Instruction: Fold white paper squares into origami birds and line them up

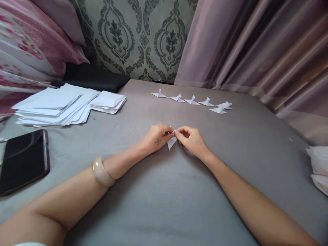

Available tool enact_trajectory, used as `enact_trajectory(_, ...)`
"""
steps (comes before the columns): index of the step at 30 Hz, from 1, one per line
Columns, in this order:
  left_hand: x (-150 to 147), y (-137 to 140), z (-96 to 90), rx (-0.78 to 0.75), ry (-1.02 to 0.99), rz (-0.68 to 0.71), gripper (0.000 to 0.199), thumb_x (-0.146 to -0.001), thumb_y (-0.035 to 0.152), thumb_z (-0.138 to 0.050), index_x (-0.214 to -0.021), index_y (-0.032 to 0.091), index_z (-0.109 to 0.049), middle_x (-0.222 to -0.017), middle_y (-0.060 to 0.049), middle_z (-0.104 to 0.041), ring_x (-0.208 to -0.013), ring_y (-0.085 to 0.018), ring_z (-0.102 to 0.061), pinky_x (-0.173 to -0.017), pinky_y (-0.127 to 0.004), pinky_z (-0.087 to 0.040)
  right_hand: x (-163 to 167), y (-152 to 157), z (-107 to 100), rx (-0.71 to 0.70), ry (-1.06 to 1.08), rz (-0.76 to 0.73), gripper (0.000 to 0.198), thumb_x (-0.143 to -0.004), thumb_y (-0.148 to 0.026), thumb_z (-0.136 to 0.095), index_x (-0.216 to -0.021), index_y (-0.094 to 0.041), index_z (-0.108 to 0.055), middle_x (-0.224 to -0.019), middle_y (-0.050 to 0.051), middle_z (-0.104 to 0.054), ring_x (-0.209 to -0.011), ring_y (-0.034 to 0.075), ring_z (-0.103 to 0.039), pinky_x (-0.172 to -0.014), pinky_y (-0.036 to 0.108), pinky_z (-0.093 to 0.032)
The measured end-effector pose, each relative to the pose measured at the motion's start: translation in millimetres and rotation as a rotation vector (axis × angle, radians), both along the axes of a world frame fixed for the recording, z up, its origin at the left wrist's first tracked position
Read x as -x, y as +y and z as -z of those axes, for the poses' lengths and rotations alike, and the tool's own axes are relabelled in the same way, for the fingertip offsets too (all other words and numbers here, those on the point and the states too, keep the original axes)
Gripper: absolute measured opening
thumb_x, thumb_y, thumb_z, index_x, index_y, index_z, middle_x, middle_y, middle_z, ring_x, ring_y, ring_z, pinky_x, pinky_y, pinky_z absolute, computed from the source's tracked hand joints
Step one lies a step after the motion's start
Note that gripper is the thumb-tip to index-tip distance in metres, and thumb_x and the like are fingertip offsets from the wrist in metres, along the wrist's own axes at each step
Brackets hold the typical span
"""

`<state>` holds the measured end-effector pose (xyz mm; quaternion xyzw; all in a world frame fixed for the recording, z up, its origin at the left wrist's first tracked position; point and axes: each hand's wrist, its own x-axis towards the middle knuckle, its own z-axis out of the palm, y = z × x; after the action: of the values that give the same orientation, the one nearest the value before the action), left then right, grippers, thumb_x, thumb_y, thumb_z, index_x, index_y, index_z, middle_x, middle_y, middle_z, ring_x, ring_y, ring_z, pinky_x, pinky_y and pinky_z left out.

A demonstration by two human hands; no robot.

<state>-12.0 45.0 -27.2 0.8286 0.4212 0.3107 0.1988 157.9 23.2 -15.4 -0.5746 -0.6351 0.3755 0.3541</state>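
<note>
Between my two hands is a small folded piece of white paper (172, 143), one pointed corner of it hanging down toward me. My left hand (159, 137) pinches its upper part from the left with thumb and fingers. From the right, my right hand (191, 139) grips the same upper part, the fingertips of both hands nearly touching. The fingers cover most of the fold. Farther back, several finished-looking folded paper figures (191, 100) stand in a row, each with a flat pointed base and an upright piece.
A stack of white paper sheets (56, 106) lies at the back left, beside a smaller pile of paper (109, 101). A dark phone (24, 160) rests at the left edge. Behind are a black folded item (92, 77) and curtains (230, 44); a white bundle (319, 164) sits far right.
</note>
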Motion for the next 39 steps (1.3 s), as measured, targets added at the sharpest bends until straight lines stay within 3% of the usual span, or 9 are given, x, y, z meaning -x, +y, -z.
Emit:
enact_trajectory(6,2.8,4.9,11.8,-0.278,0.09,0.09,0.023,-0.093,0.03,-0.052,-0.084,0.016,-0.068,-0.077,-0.005,-0.068,-0.074,-0.016,-0.061,-0.071,-0.027,-0.046,5.1,-2.8,-11.4,0.045,-0.069,0.058,0.031,-0.081,-0.043,-0.054,-0.073,-0.016,-0.068,-0.063,0.003,-0.062,-0.055,0.013,-0.054,-0.052,0.025,-0.041)
enact_trajectory(10,3.5,5.6,13.3,-0.322,0.09,0.121,0.024,-0.094,0.03,-0.05,-0.087,0.015,-0.068,-0.08,-0.006,-0.069,-0.074,-0.016,-0.061,-0.073,-0.028,-0.046,2.9,0.2,-8.9,0.035,-0.063,0.049,0.034,-0.08,-0.046,-0.055,-0.069,-0.016,-0.067,-0.068,0.005,-0.065,-0.057,0.013,-0.056,-0.05,0.024,-0.04)
enact_trajectory(19,0.5,1.0,3.9,-0.159,0.035,0.043,0.015,-0.088,0.029,-0.059,-0.085,0.018,-0.07,-0.077,-0.003,-0.069,-0.071,-0.014,-0.061,-0.065,-0.023,-0.046,-3.9,3.2,-7.9,0.105,-0.02,0.003,0.031,-0.079,-0.043,-0.056,-0.073,-0.016,-0.069,-0.072,0.005,-0.067,-0.057,0.012,-0.053,-0.045,0.022,-0.038)
enact_trajectory(29,0.4,-1.3,-0.1,-0.04,0.016,0.024,0.015,-0.087,0.028,-0.059,-0.086,0.019,-0.071,-0.079,-0.002,-0.069,-0.071,-0.013,-0.061,-0.065,-0.023,-0.046,-3.5,2.7,-16.3,0.33,0.157,0.079,0.014,-0.07,-0.029,-0.062,-0.063,-0.017,-0.064,-0.065,0.001,-0.057,-0.05,0.007,-0.043,-0.036,0.019,-0.029)
enact_trajectory(39,0.1,-3.8,-4.9,0.02,0.015,0.023,0.015,-0.088,0.027,-0.058,-0.088,0.019,-0.071,-0.083,-0.002,-0.07,-0.072,-0.013,-0.061,-0.066,-0.023,-0.045,-4.2,3.9,-14.9,0.396,0.234,0.053,0.021,-0.071,-0.032,-0.067,-0.059,-0.016,-0.06,-0.061,0.0,-0.053,-0.049,0.006,-0.04,-0.035,0.018,-0.026)
